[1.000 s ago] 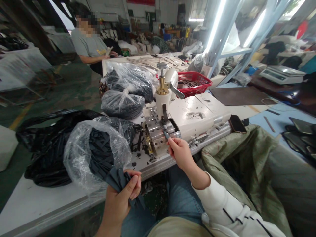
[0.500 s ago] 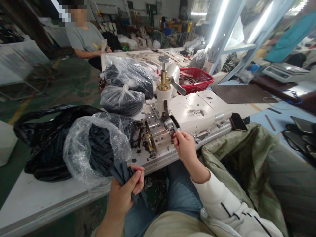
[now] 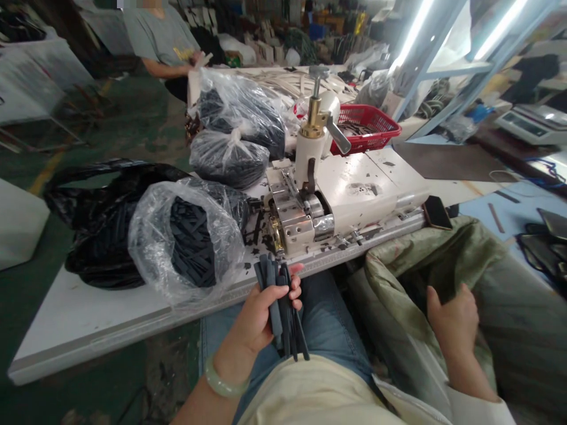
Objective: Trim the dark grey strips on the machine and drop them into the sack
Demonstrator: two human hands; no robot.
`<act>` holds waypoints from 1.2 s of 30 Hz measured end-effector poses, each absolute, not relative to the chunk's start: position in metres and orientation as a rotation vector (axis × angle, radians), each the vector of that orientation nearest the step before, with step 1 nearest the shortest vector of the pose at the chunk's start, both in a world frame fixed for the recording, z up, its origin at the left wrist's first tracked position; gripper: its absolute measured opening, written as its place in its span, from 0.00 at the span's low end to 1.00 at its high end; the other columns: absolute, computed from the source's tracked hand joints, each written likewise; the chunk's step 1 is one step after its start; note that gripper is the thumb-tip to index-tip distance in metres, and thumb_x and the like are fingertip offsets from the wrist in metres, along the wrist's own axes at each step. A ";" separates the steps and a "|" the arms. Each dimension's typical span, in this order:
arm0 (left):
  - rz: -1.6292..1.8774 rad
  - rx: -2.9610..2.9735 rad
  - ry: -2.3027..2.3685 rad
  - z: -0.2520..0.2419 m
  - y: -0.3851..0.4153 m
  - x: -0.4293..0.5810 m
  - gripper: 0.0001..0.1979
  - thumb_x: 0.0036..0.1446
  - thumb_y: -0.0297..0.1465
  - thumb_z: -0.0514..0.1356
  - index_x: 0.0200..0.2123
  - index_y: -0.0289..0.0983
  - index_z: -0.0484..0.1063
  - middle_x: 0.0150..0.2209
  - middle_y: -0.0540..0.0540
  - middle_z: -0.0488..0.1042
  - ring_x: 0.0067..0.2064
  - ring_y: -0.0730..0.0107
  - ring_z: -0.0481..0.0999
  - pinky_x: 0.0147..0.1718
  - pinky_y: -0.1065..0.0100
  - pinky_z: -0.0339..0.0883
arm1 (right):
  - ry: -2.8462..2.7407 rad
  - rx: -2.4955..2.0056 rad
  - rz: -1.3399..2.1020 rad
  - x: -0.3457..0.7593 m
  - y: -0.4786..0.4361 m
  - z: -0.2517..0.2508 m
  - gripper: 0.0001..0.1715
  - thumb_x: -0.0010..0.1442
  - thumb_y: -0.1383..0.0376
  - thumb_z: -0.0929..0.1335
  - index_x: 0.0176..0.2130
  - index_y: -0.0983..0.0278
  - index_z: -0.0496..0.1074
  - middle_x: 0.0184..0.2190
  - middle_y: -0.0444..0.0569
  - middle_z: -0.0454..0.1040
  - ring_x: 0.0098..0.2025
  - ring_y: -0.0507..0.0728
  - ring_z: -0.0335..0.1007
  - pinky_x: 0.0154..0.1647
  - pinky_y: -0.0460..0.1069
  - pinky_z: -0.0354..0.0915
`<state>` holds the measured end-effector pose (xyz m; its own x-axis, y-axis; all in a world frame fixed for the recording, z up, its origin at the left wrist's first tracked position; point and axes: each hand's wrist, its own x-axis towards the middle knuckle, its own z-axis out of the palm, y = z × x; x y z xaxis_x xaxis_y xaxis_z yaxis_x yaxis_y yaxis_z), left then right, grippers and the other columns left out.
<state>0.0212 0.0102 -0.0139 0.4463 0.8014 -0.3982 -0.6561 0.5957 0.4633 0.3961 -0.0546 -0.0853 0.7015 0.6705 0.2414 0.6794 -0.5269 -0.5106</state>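
My left hand (image 3: 261, 319) is shut around a bundle of dark rubbery strips (image 3: 280, 307), held above my jeans just off the table's front edge. My right hand (image 3: 454, 324) hangs open at the mouth of a green woven sack (image 3: 425, 265), holding nothing. A white bench machine (image 3: 349, 195) with a brass-and-steel head stands on the table beyond both hands. A clear plastic bag of dark strips (image 3: 190, 242) lies left of my left hand.
A black bag (image 3: 106, 230) and tied clear bags of dark strips (image 3: 230, 159) crowd the white table (image 3: 88, 330). A red basket (image 3: 367, 127) sits behind the machine. A phone (image 3: 437, 212) lies at the table edge. A seated co-worker (image 3: 162, 35) works at the far end.
My right hand has left the machine's front and dropped right to the sack, with no strip showing in it. My left hand has moved right, its bundle now hanging upright.
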 end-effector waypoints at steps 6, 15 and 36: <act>1.016 0.412 0.848 -0.013 0.006 0.036 0.17 0.48 0.24 0.64 0.44 0.33 0.75 0.32 0.47 0.75 0.33 0.71 0.75 0.37 0.68 0.73 | -1.136 -1.334 1.817 0.240 -0.030 -0.040 0.29 0.57 0.44 0.65 0.39 0.66 0.73 0.32 0.55 0.77 0.32 0.58 0.75 0.32 0.52 0.71; 1.322 0.481 1.128 -0.012 0.007 0.008 0.13 0.46 0.25 0.64 0.38 0.34 0.73 0.33 0.44 0.81 0.40 0.58 0.80 0.41 0.58 0.74 | -1.097 -0.968 2.144 0.178 -0.022 -0.033 0.25 0.58 0.48 0.68 0.33 0.69 0.73 0.20 0.46 0.75 0.16 0.48 0.68 0.15 0.40 0.60; 0.940 0.572 0.974 -0.014 0.005 0.011 0.13 0.51 0.35 0.66 0.27 0.34 0.66 0.21 0.56 0.60 0.18 0.86 0.54 0.14 0.81 0.50 | -0.641 -0.877 2.427 0.193 -0.010 -0.025 0.21 0.53 0.57 0.73 0.39 0.72 0.77 0.29 0.56 0.80 0.28 0.55 0.79 0.25 0.43 0.72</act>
<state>0.0113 0.0054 -0.0141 0.2372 0.8685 -0.4353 -0.4043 0.4957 0.7687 0.1927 -0.0100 -0.0255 -0.6808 0.5733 -0.4559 -0.2735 -0.7764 -0.5678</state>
